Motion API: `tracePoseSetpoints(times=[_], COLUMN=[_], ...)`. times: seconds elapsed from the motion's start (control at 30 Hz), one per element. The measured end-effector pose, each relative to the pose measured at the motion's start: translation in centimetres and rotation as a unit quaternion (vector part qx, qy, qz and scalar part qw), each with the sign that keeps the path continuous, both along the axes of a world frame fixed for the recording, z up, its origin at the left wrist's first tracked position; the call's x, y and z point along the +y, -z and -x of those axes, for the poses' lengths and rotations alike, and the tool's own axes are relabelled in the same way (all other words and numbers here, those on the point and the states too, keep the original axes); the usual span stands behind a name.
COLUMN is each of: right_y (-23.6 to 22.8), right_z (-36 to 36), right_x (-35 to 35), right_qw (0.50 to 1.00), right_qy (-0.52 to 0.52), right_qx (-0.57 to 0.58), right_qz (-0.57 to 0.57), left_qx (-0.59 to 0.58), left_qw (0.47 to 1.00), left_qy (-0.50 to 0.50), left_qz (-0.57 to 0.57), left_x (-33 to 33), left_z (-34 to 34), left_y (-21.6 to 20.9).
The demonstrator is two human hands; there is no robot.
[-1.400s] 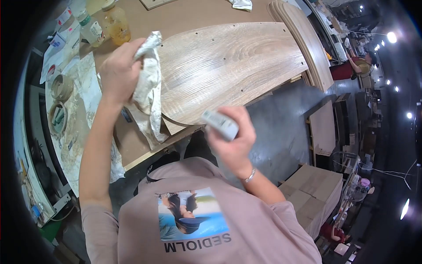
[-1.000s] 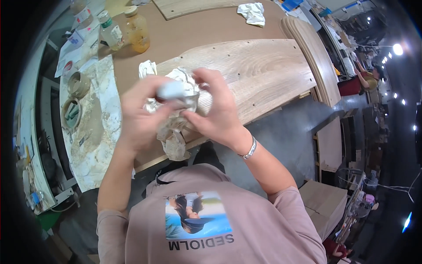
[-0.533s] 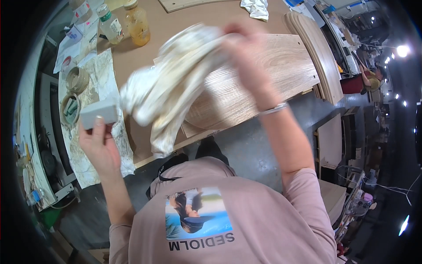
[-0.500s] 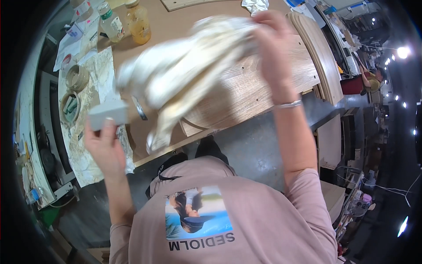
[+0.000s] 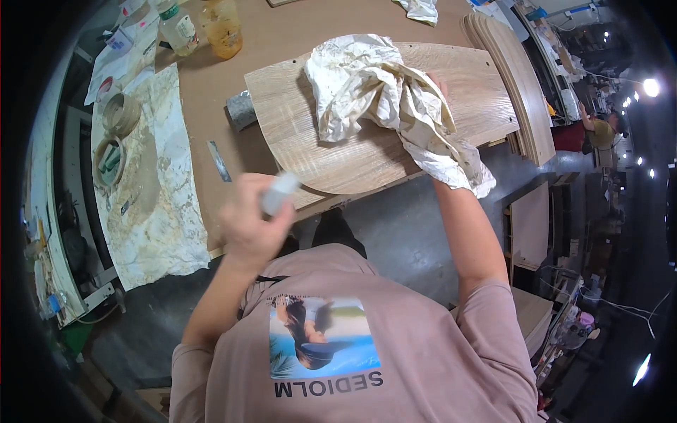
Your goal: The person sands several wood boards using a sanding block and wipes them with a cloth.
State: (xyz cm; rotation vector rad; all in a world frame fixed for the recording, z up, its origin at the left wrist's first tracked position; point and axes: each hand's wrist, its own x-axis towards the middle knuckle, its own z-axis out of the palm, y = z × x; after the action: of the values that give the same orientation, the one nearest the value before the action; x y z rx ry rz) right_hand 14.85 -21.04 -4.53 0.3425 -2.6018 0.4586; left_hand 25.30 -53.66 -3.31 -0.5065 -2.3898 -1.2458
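Note:
In my left hand [image 5: 248, 220], closed and blurred by motion, is a small grey block [image 5: 281, 193], like a sanding block. It is held at the table's front edge, by the rounded corner of a wood-grain board [image 5: 338, 163]. A crumpled, stained white rag [image 5: 352, 88] lies across that board and drapes over my right wrist. My right hand [image 5: 438, 82] is on the board, mostly covered by the rag it grips; its fingers are largely hidden. A grey cylindrical piece [image 5: 241, 111] sticks out from under the board's left end.
Several curved boards [image 5: 518, 92] are stacked at the right. On the left, a stained sheet [image 5: 166, 233] carries a bowl [image 5: 109, 163] and tape rolls [image 5: 121, 116]. A metal blade [image 5: 219, 162] lies beside it. Jars [image 5: 223, 32] stand behind. Another person [image 5: 599, 134] is far right.
The rag has swung from the air onto the board, folding back over my right wrist. My left hand has moved right with the grey block, from above the stained sheet to the board's corner.

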Motion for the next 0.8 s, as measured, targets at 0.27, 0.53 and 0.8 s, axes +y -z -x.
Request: tracePoseSetpoints(times=[0.27, 0.53, 0.8], right_y=[2.7, 2.5, 2.1], right_z=[0.4, -0.4, 0.1], right_x=[-1.4, -1.4, -1.8], right_qw=[0.957, 0.949, 0.942], right_qy=[-0.011, -0.012, -0.005], right_qx=[-0.046, -0.062, -0.088], right_qz=[0.288, 0.309, 0.325], left_qx=[0.001, -0.079, -0.15], left_qw=[0.996, 0.996, 0.98], left_qy=[0.084, 0.013, -0.057], left_qz=[-0.008, -0.028, -0.115], left_x=[1.7, -2.7, -4.7], left_z=[0.5, 4.2, 15.1], left_y=[-0.7, -1.7, -0.4])
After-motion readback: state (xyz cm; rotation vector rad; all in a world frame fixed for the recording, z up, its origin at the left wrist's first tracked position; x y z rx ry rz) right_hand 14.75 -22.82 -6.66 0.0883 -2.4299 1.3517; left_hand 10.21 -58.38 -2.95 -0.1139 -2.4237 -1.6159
